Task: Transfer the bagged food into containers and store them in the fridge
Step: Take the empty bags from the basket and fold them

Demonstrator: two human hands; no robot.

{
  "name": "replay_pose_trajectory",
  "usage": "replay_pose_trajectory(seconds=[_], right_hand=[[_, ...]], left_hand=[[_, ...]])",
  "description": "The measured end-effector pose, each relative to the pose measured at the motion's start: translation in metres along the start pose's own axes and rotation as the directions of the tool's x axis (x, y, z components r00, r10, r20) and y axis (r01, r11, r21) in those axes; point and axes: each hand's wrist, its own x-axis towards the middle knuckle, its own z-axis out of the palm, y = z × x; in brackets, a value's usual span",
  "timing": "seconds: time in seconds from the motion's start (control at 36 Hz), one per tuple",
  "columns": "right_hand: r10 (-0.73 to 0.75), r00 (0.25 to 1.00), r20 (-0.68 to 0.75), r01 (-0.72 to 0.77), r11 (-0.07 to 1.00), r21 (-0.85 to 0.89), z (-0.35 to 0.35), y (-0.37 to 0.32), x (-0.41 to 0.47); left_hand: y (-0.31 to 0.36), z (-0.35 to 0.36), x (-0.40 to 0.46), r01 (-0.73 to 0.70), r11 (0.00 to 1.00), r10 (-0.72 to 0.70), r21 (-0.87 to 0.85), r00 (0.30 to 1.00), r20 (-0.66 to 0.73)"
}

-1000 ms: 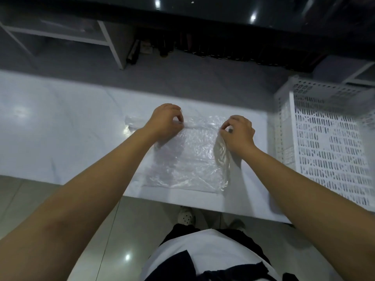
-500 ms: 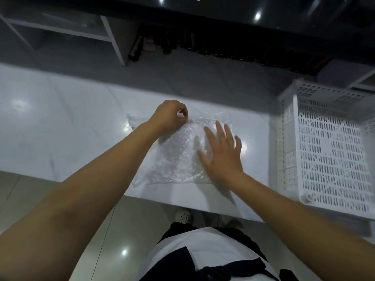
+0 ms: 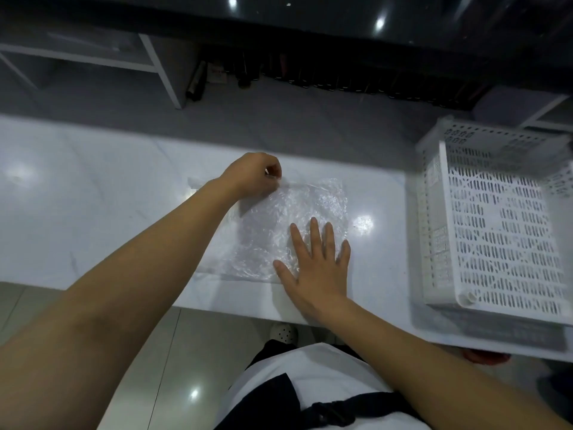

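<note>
In the head view, a crinkled clear plastic bag lies flat on the glossy white marble surface, well apart from the white perforated plastic crate at the right; the left hand is closed, pinching the bag's top edge near its far left corner, while the right hand rests open, fingers spread, palm down on the near right corner. To flatten it well, the person should probably keep the pinched edge anchored and sweep the open palm outward so trapped air escapes without creasing. Compared with half a second earlier, the right hand has slid nearer and to the right, from the bag's middle to its corner, while the left hand stays pinched in place.
</note>
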Motion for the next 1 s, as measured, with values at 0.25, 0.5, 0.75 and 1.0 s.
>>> replay_pose_trajectory(seconds=[0.25,0.5,0.75,1.0], right_hand=[[-0.097,0.995,0.0,0.097,0.994,-0.053,-0.006,0.0,-0.021],[-0.189,0.977,0.103,0.194,0.98,-0.039,0.002,0.006,-0.033],[-0.21,0.976,0.065,0.212,0.977,-0.032,0.016,0.01,-0.031],[-0.209,0.974,0.089,0.209,0.978,0.015,0.017,0.012,-0.024]], left_hand=[[0.004,-0.004,0.007,-0.045,0.997,0.035,0.068,0.991,0.13],[0.011,-0.006,0.009,0.003,0.997,-0.018,0.072,0.979,0.205],[0.037,-0.03,-0.007,-0.043,0.997,0.027,0.064,0.971,0.236],[0.055,-0.023,-0.09,0.004,0.996,-0.007,0.093,0.999,0.039]])
